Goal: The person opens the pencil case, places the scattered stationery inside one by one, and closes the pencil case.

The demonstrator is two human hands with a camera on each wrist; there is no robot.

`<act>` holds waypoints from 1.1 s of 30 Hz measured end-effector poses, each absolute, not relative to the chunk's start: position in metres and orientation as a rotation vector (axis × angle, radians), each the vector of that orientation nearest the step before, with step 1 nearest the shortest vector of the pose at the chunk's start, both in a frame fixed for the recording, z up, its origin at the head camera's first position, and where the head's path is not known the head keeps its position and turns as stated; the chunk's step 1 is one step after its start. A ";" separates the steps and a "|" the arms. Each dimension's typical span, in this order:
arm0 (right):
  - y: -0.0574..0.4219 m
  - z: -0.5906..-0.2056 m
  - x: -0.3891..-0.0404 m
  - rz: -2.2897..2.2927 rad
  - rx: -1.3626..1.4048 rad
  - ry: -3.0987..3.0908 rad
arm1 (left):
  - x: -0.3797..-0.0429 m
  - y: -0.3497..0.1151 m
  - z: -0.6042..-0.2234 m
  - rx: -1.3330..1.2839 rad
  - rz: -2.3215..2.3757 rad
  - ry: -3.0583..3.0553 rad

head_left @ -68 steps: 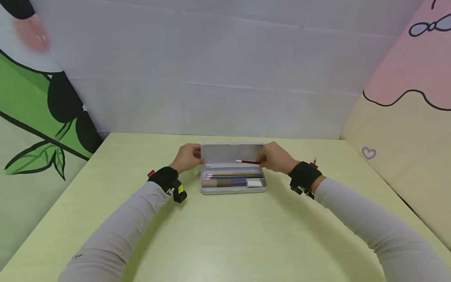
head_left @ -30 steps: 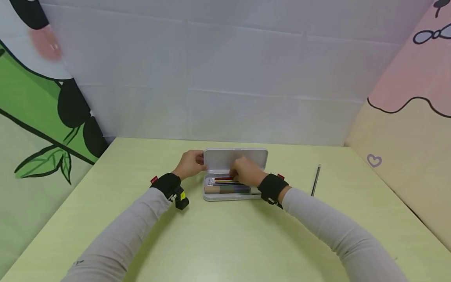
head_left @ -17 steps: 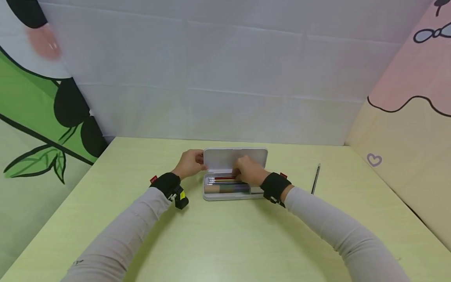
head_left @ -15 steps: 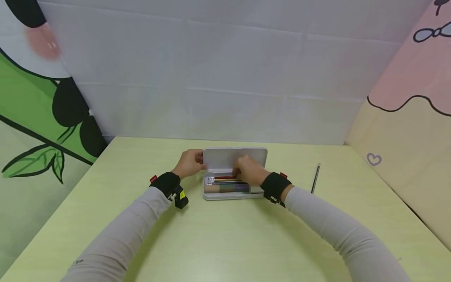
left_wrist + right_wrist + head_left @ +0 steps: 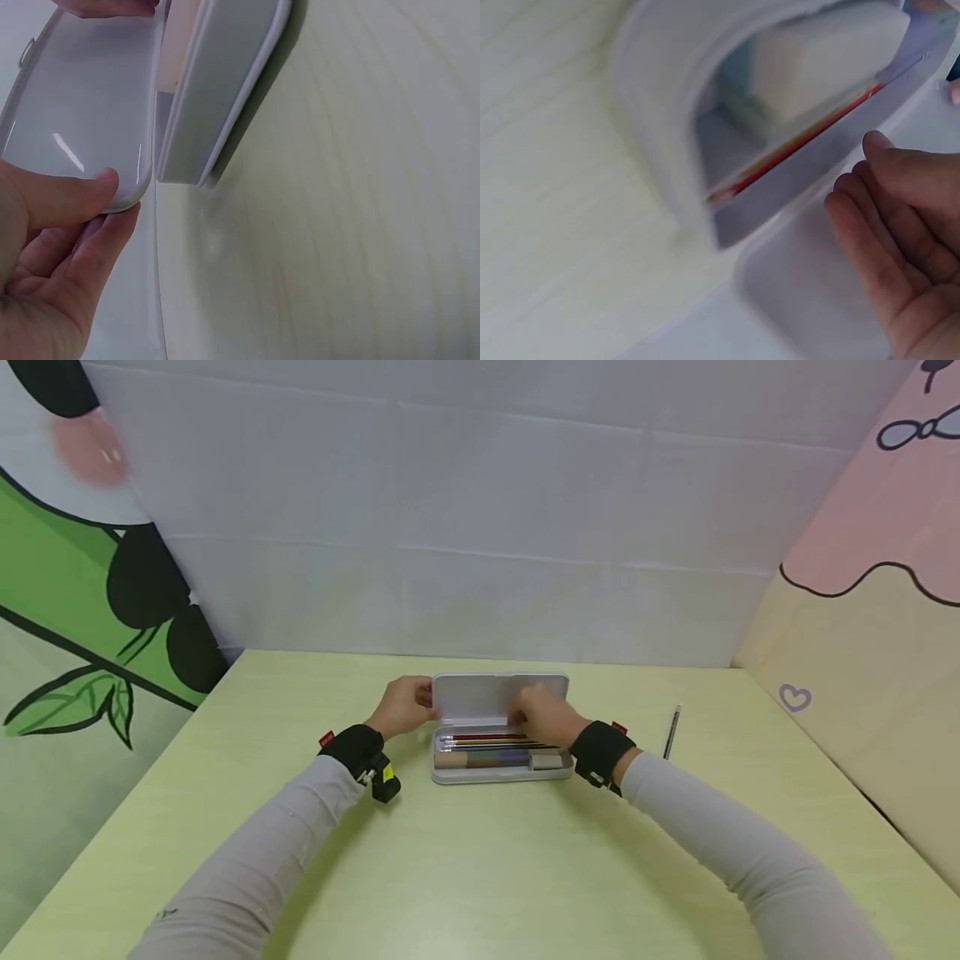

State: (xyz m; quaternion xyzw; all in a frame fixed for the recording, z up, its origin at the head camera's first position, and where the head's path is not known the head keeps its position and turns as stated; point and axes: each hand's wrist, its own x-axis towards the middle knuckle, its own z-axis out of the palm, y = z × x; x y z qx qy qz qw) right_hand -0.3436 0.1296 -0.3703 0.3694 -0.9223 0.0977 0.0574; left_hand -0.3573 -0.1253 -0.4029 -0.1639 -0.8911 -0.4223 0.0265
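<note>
An open white pencil case [image 5: 480,779] lies on the table, its lid [image 5: 472,697] raised at the back. My left hand [image 5: 405,704] pinches the lid's left corner between thumb and fingers, as the left wrist view shows on the lid [image 5: 82,97]. My right hand [image 5: 547,717] is over the back right of the case, in front of the lid. In the right wrist view its fingers are loosely bent and hold nothing, close to a red pencil [image 5: 802,142]. Several pencils [image 5: 480,739] and a white eraser [image 5: 546,761] lie inside the case.
A dark pencil [image 5: 672,732] lies on the table to the right, beyond my right forearm. A brown, green and purple strip [image 5: 483,760] fills the case's front left. A pale cloth wall [image 5: 487,527] stands behind the table [image 5: 480,860].
The red pencil that my right hand held earlier now lies in the case. That hand has let go and drawn a little right and up. My left hand keeps its hold on the lid.
</note>
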 end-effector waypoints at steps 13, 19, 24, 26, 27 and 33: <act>0.237 -0.353 -0.343 0.263 0.782 -2.858 | -0.357 -0.127 -0.403 -0.518 -1.321 -2.740; 0.281 -0.352 -0.341 0.248 0.600 -2.932 | -0.353 -0.130 -0.402 -0.518 -1.320 -2.739; 0.297 -0.350 -0.337 0.204 0.479 -2.994 | -0.353 -0.130 -0.402 -0.520 -1.325 -2.742; 0.300 -0.349 -0.336 0.164 0.395 -3.017 | -0.353 -0.130 -0.402 -0.523 -1.324 -2.740; 0.301 -0.349 -0.335 0.132 0.345 -3.030 | -0.353 -0.131 -0.402 -0.526 -1.322 -2.739; 0.309 -0.354 -0.332 0.143 0.045 -3.201 | -0.354 -0.130 -0.401 -0.526 -1.318 -2.737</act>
